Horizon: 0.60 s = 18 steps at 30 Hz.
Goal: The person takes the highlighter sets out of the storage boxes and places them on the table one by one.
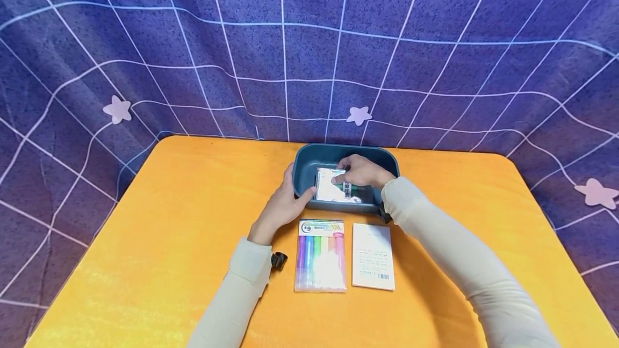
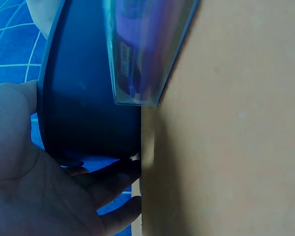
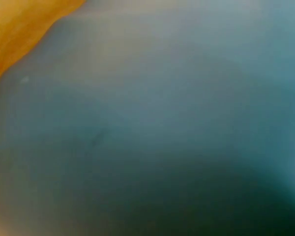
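In the head view my left hand [image 1: 282, 203] holds the left end of a dark blue-grey plastic bin [image 1: 302, 162], thumb at the near rim and fingers around the outer side. The left wrist view shows the thumb at the bin's [image 2: 88, 83] rim and other fingers low beside its wall. My right hand [image 1: 362, 171] reaches inside the bin and grips a shiny clear packet [image 1: 326, 187] with a dark label strip. Its thumb lies over the packet's face; some fingers are hidden. Only a blurred bin wall [image 3: 147, 113] fills most of the right wrist view.
Just in front of the bin lies a clear pack of coloured markers [image 1: 320, 256]. A white box [image 1: 372, 256] with printed text and a barcode lies right of it. The orange tabletop [image 1: 193, 219] ends at a blue gridded curtain [image 1: 309, 52] behind.
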Each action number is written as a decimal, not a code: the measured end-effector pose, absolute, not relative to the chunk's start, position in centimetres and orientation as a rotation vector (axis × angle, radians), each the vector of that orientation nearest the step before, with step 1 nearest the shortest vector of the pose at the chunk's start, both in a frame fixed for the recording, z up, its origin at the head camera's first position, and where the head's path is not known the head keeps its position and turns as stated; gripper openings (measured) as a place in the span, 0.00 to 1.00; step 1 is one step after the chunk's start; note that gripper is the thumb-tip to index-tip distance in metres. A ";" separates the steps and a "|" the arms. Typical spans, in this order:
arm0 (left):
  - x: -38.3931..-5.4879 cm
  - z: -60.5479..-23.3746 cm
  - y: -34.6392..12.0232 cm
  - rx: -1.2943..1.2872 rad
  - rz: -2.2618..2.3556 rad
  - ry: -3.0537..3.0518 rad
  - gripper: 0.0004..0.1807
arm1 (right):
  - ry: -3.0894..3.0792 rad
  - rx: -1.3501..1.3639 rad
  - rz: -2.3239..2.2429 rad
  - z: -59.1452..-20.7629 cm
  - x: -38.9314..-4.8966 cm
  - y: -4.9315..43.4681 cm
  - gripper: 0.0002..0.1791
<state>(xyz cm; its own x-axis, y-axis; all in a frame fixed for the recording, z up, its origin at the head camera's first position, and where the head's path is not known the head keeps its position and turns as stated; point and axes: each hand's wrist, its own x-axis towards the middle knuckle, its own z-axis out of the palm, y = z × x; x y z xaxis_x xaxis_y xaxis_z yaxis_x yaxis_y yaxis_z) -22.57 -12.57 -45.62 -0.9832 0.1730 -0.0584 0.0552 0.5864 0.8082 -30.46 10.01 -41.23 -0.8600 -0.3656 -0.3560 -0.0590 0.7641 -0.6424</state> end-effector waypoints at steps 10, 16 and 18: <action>-22.7 -45.7 -12.5 0.203 1.357 2.667 0.50 | 2.495 -0.313 -0.888 -41.1 -30.1 10.3 0.31; -22.6 -45.8 -12.6 0.206 1.347 2.679 0.50 | 2.512 -0.330 -0.882 -40.8 -29.8 10.4 0.26; -22.7 -45.9 -12.7 0.207 1.339 2.688 0.50 | 2.518 -0.327 -0.883 -40.6 -29.6 10.4 0.25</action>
<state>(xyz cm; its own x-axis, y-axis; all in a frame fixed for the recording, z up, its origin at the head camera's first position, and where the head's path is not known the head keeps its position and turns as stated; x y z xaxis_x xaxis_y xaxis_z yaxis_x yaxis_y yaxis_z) -22.68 -12.66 -45.93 -0.9819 0.1807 -0.0561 0.0641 0.5965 0.8000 -29.62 10.43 -40.62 -0.8712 -0.3598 -0.3341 -0.0724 0.7671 -0.6374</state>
